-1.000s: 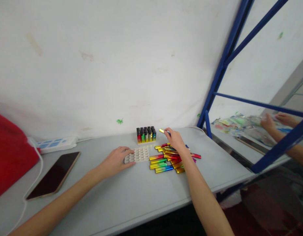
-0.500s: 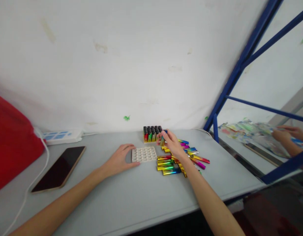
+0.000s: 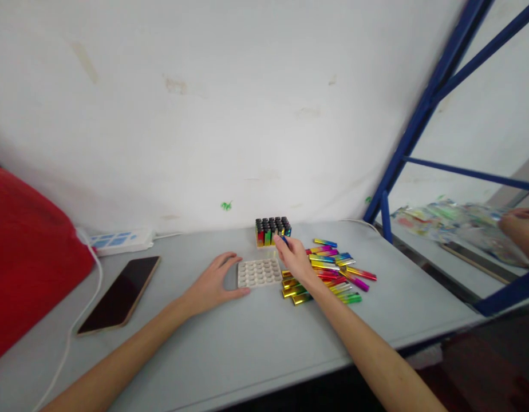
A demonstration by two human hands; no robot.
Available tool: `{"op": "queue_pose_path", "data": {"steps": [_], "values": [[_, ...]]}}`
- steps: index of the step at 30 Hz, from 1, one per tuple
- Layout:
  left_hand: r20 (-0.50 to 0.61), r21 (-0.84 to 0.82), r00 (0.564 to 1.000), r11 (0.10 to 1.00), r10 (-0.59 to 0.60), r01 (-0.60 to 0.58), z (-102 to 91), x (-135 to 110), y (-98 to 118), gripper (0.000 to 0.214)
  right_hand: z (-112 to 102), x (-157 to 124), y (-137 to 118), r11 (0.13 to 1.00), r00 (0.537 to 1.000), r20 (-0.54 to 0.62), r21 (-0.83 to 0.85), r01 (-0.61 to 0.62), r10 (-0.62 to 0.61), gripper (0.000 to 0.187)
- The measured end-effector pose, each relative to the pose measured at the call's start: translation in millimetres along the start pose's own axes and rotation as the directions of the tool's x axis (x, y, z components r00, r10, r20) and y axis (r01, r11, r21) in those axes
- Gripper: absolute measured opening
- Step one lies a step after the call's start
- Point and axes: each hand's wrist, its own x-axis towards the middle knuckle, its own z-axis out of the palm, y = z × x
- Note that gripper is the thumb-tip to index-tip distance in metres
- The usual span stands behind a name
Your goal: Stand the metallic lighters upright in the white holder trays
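A white tray with rows of round holes lies flat on the grey table. My left hand spans its left end, thumb at the near corner and fingers at the far corner. My right hand is closed in a pinch above the tray's far right corner. It holds a shiny metallic tube, mostly hidden, with a blue end showing at the fingers. Right of the tray lies a loose pile of shiny two-coloured tubes. Behind my right hand stands a block of upright, black-topped, lighter-like pieces in a pale holder.
On the left are a dark phone, a white power strip with a cable, and a red bag. A blue metal frame rises at the right. Beyond it, another person's hand is near clear plastic packaging.
My right hand has moved left and slightly down with the tube, from beside the black-topped block toward the tray. My left hand stays at the tray. The view has shifted slightly.
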Motion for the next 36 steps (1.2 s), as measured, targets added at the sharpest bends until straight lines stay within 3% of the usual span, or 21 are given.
{"op": "queue_pose_path", "data": {"steps": [4, 10, 17, 22, 27, 32, 36], "values": [[-0.024, 0.040, 1.000, 0.999, 0.007, -0.006, 1.8, -1.3, -1.9, 0.086, 3.2, -3.3, -1.0, 0.988, 0.999, -0.050, -0.155, -0.026, 0.018, 0.057], [-0.034, 0.066, 0.999, 0.997, 0.033, -0.031, 1.1, -3.1, -0.2, 0.084, 9.7, -6.9, -1.1, 0.976, 0.998, -0.054, -0.218, -0.022, 0.010, 0.040], [-0.010, 0.007, 1.000, 1.000, 0.008, -0.008, -1.7, -2.5, -1.4, 0.082, 5.0, -4.4, 3.5, 0.957, 0.998, -0.012, -0.286, 0.055, -0.061, 0.049], [0.012, -0.090, 0.999, 0.995, -0.042, 0.043, -5.4, -1.5, -2.8, 0.077, 4.9, -2.6, 8.3, 0.964, 0.988, 0.138, -0.247, 0.099, -0.066, 0.037], [0.022, -0.134, 0.998, 0.989, -0.054, 0.057, -5.2, -0.3, -0.9, 0.069, 15.0, -2.9, 4.6, 0.852, 0.924, 0.264, -0.378, 0.363, -0.276, 0.042], [0.007, -0.094, 1.000, 0.995, -0.029, 0.030, -0.8, 3.6, -2.8, 0.095, 28.9, 5.2, 4.5, 0.830, 0.918, 0.343, -0.439, 0.343, -0.199, 0.032], [0.008, -0.088, 1.000, 0.996, -0.014, 0.015, 2.3, 7.3, -4.6, 0.081, 37.4, 16.1, 9.8, 0.811, 0.916, 0.370, -0.481, 0.332, -0.156, 0.026]]}}
